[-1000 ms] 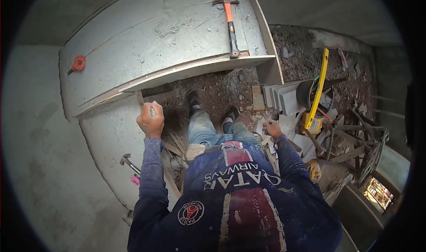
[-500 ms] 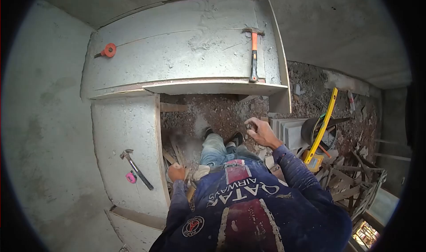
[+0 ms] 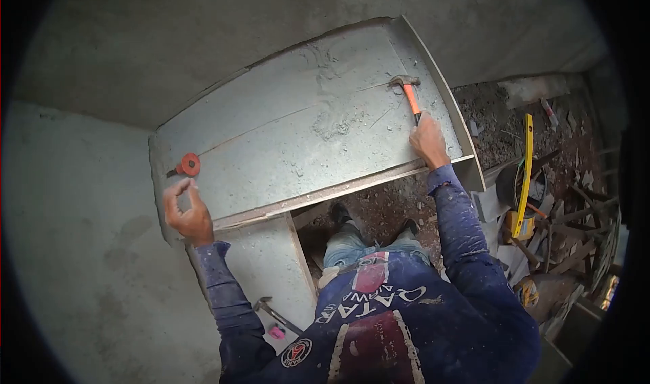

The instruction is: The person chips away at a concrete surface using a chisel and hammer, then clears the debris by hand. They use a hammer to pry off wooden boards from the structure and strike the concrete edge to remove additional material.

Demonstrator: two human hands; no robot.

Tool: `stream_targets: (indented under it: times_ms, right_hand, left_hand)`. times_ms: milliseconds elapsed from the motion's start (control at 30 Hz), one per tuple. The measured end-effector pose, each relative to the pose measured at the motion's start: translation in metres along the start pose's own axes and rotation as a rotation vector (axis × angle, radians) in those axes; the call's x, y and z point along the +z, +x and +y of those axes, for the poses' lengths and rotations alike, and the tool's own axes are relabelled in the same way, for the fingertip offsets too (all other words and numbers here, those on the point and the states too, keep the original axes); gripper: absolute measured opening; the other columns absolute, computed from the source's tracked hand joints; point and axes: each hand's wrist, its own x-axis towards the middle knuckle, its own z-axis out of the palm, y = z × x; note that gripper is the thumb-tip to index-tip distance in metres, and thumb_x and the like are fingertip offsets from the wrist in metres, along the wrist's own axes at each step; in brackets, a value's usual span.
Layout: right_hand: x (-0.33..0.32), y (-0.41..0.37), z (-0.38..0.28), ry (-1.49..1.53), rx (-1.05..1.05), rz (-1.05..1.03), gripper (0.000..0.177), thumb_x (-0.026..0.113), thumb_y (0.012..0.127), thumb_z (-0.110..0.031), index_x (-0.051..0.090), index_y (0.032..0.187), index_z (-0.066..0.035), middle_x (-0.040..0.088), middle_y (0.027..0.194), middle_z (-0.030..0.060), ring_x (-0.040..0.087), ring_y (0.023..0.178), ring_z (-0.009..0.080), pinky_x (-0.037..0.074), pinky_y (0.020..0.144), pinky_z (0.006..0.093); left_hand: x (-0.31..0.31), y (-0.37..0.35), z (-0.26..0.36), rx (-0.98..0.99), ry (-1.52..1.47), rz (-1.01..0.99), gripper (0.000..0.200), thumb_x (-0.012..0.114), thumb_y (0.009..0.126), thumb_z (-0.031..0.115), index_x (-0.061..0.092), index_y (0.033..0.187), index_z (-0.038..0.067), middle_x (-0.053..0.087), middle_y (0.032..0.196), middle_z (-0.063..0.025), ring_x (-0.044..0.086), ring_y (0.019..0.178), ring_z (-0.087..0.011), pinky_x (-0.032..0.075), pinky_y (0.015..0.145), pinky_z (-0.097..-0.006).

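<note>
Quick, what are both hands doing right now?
Left hand: fingers curled, beside the red disc; grip cannot be told.
Right hand: closed on the hammer.

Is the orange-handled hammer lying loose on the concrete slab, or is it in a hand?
In hand: the right hand is closed around the hammer handle's lower end.

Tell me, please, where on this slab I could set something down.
The slab is bare in the middle, between the orange reel and the hammer in the right hand. The floor by the yellow level is crowded with scraps.
</note>
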Motion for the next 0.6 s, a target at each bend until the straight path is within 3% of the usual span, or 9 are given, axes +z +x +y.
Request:
stream_targets:
  times_ms: [33, 67, 133, 167, 233, 333, 433, 533, 600]
  right_hand:
    - [0.012, 0.008, 0.014, 0.038, -0.088, 0.082, 0.032, 0.057, 0.082, -0.003, 0.052, 0.111, 0.008, 0.058, 0.071, 0.0119, 0.064, 0.068, 0.0342, 0.054, 0.064, 0.0429]
    - [0.003, 0.006, 0.003, 0.049, -0.060, 0.098, 0.032, 0.057, 0.082, -0.003, 0.052, 0.111, 0.008, 0.058, 0.071, 0.0119, 0.064, 0.068, 0.0342, 0.054, 0.064, 0.0429]
    - [-0.032, -0.007, -0.038, 1.327, 0.149, -0.086, 0.027, 0.053, 0.088, -0.007, 0.052, 0.112, 0.006, 0.055, 0.072, 0.0055, 0.057, 0.061, 0.0157, 0.049, 0.050, 0.0288]
    - [-0.034, -0.004, -0.058, 1.562, 0.122, 0.047, 0.026, 0.051, 0.093, -0.011, 0.051, 0.116, 0.002, 0.050, 0.073, 0.0005, 0.047, 0.057, 0.0053, 0.041, 0.044, 0.0191]
    - [-0.036, 0.007, -0.100, 1.859, 0.156, 0.139, 0.032, 0.049, 0.094, -0.012, 0.042, 0.124, -0.002, 0.046, 0.071, -0.0004, 0.046, 0.054, 0.0061, 0.041, 0.043, 0.0216]
    - [0.012, 0.050, -0.143, 2.116, 0.135, 0.167, 0.028, 0.047, 0.096, -0.015, 0.033, 0.121, -0.009, 0.040, 0.069, -0.0010, 0.042, 0.050, 0.0061, 0.038, 0.040, 0.0234]
    - [0.055, 0.089, -0.202, 2.126, 0.401, 0.218, 0.020, 0.046, 0.094, -0.013, 0.032, 0.108, -0.011, 0.038, 0.066, -0.0020, 0.036, 0.046, 0.0070, 0.034, 0.037, 0.0238]
    - [0.096, 0.113, -0.211, 1.966, 0.482, -0.071, 0.016, 0.046, 0.092, -0.008, 0.035, 0.103, -0.011, 0.036, 0.063, -0.0032, 0.033, 0.043, 0.0067, 0.031, 0.035, 0.0242]
    - [0.085, 0.115, -0.178, 2.017, 0.368, -0.442, 0.014, 0.047, 0.090, -0.005, 0.037, 0.099, -0.011, 0.035, 0.061, -0.0042, 0.032, 0.042, 0.0051, 0.030, 0.034, 0.0234]
  left_hand:
    - [0.012, 0.041, -0.005, 0.063, -0.028, 0.049, 0.013, 0.064, 0.081, -0.001, 0.063, 0.093, 0.003, 0.064, 0.088, -0.0071, 0.061, 0.081, -0.0213, 0.048, 0.078, -0.0326]
    - [0.026, 0.079, -0.002, 0.120, -0.054, 0.095, 0.013, 0.064, 0.081, -0.001, 0.064, 0.094, 0.003, 0.065, 0.091, -0.0071, 0.062, 0.084, -0.0223, 0.049, 0.080, -0.0331]
    - [0.060, 0.160, 0.025, 0.352, -0.049, 0.124, 0.017, 0.067, 0.082, 0.003, 0.065, 0.099, 0.006, 0.064, 0.104, -0.0060, 0.061, 0.101, -0.0233, 0.048, 0.089, -0.0339]
    - [0.081, 0.197, 0.039, 0.472, -0.016, 0.138, 0.025, 0.069, 0.083, 0.009, 0.064, 0.107, 0.009, 0.061, 0.114, -0.0058, 0.055, 0.112, -0.0241, 0.044, 0.096, -0.0360]
    - [0.128, 0.265, 0.062, 0.685, 0.062, 0.200, 0.041, 0.068, 0.086, 0.023, 0.056, 0.124, 0.015, 0.050, 0.134, -0.0055, 0.040, 0.130, -0.0268, 0.032, 0.108, -0.0449]
    - [0.195, 0.341, 0.081, 0.846, 0.210, 0.225, 0.055, 0.060, 0.089, 0.040, 0.043, 0.138, 0.021, 0.034, 0.147, -0.0059, 0.022, 0.141, -0.0321, 0.017, 0.112, -0.0585]
    - [0.240, 0.362, 0.077, 0.895, 0.366, 0.274, 0.064, 0.051, 0.089, 0.053, 0.031, 0.145, 0.027, 0.021, 0.153, -0.0047, 0.011, 0.143, -0.0375, 0.006, 0.109, -0.0692]
    - [0.259, 0.370, 0.072, 0.899, 0.435, 0.367, 0.072, 0.046, 0.087, 0.059, 0.022, 0.148, 0.029, 0.010, 0.156, -0.0048, 0.000, 0.143, -0.0427, 0.001, 0.106, -0.0734]
    - [0.262, 0.366, 0.072, 0.872, 0.465, 0.386, 0.072, 0.044, 0.088, 0.057, 0.020, 0.148, 0.025, 0.009, 0.156, -0.0093, 0.000, 0.144, -0.0425, 0.000, 0.106, -0.0730]
